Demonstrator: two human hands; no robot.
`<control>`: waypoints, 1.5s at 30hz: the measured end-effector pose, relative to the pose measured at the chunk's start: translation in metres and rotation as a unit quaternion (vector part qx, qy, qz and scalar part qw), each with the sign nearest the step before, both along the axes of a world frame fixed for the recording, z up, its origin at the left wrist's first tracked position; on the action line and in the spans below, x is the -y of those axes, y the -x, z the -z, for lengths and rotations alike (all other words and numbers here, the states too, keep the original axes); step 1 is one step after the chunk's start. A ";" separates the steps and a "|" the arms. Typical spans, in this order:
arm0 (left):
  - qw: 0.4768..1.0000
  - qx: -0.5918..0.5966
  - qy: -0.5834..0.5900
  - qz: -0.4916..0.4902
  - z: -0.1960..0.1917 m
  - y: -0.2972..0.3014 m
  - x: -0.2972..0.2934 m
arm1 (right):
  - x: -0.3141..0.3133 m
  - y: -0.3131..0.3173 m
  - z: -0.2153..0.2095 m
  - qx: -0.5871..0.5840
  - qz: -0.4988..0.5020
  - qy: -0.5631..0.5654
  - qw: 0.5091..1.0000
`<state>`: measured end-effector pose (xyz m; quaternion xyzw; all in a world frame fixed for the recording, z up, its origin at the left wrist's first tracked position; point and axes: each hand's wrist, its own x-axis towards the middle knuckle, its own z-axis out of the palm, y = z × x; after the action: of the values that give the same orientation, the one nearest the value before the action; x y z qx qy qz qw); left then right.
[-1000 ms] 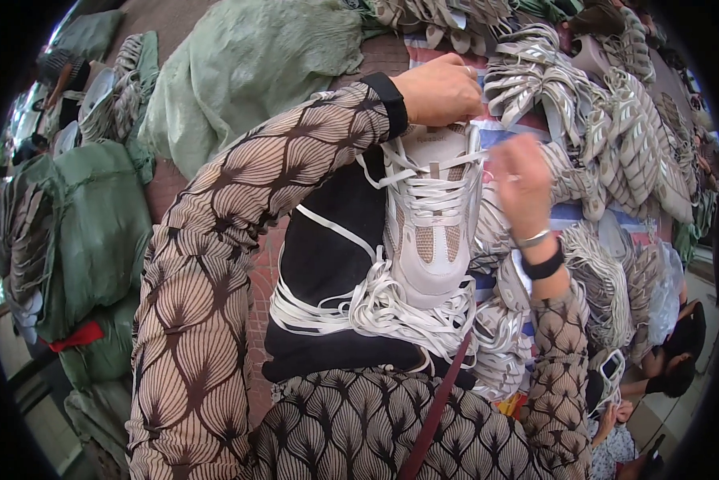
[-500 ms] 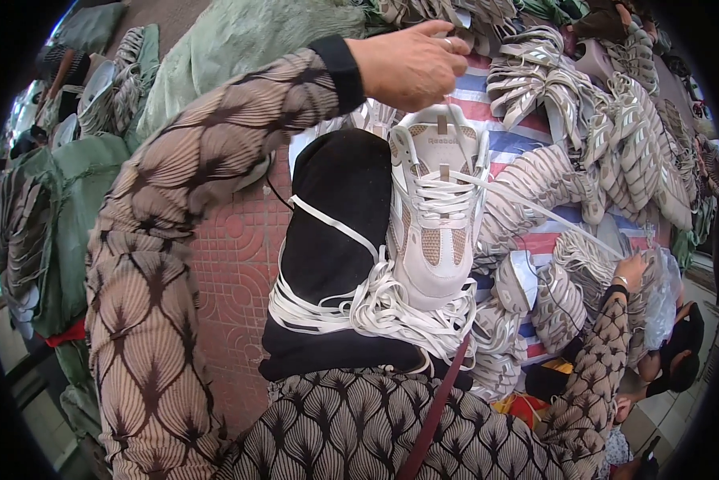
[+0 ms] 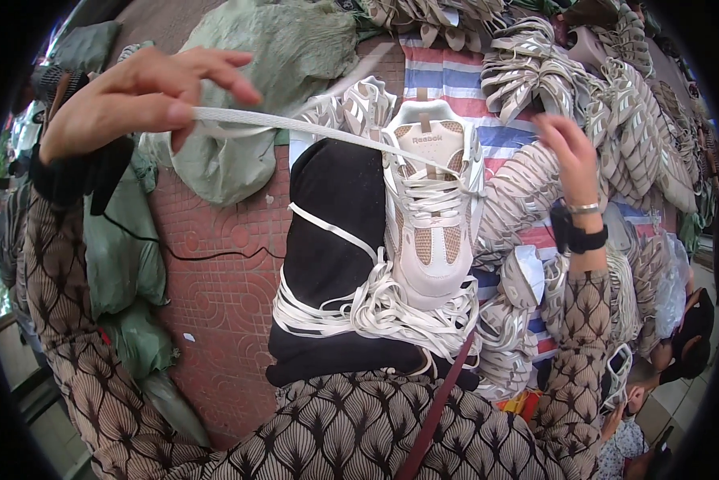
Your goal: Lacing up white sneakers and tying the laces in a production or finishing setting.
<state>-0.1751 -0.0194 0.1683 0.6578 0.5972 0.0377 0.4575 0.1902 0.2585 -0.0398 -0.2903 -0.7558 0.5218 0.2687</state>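
A beige and white sneaker [image 3: 433, 268] rests on my black-clothed lap [image 3: 331, 192], its toe toward me and the lacing partly threaded. From its upper eyelets a flat white shoelace [image 3: 295, 126] stretches left to my left hand [image 3: 155, 96], pinched between thumb and finger. The other fingers of that hand are spread. My right hand [image 3: 571, 160] is raised right of the sneaker, slightly blurred, its fingers stretched out and no lace visible in them. A tangled bundle of white laces [image 3: 383, 312] lies below the toe across my lap.
Rows of similar sneakers [image 3: 527, 188] lie on a striped sheet [image 3: 447, 80] to the right. Green sacks [image 3: 255, 88] stand far and left on red paving [image 3: 207, 320]. A black cord [image 3: 207, 256] crosses the paving. Another person [image 3: 627, 424] is at the lower right.
My left hand has swung left and nearer, drawing the lace out taut. My right hand has risen from the far right toward the sneaker, and the lace it held is no longer in it.
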 end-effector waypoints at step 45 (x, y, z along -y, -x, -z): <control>0.991 0.103 -0.060 -0.056 0.121 -0.124 -0.076 | 0.083 0.058 -0.063 0.093 -0.276 0.334 0.896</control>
<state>-0.0514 0.0569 0.0470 0.6423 0.5794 0.1661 0.4735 0.1326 0.1751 0.0235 -0.1896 -0.6084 0.7674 -0.0708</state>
